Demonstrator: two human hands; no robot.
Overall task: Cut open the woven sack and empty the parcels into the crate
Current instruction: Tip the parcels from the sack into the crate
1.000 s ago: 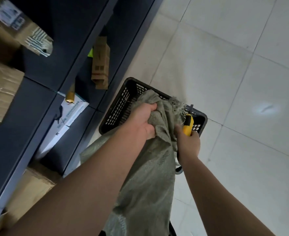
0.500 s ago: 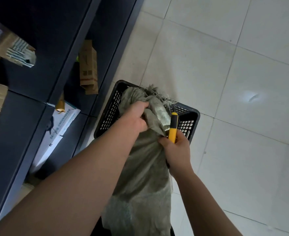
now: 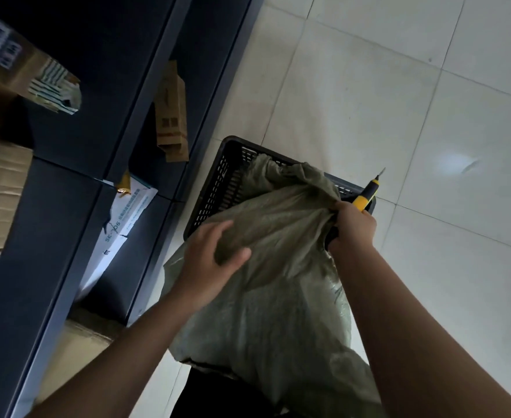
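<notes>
My left hand (image 3: 212, 260) curls round a fold of the woven sack (image 3: 278, 297), its mouth over the black crate (image 3: 215, 188) just beyond. My right hand (image 3: 352, 229) grips the yellow knife (image 3: 365, 196) (blade pointing away) plus bunched sack cloth.

Pale glossy floor tiles (image 3: 368, 86) with thin grout lines, bearing one soft glare patch (image 3: 456, 164). At left, a dark shelving unit (image 3: 67, 221) holds brown cardboard boxes (image 3: 169, 116) and a white printed carton (image 3: 121, 224), dimly lit.
</notes>
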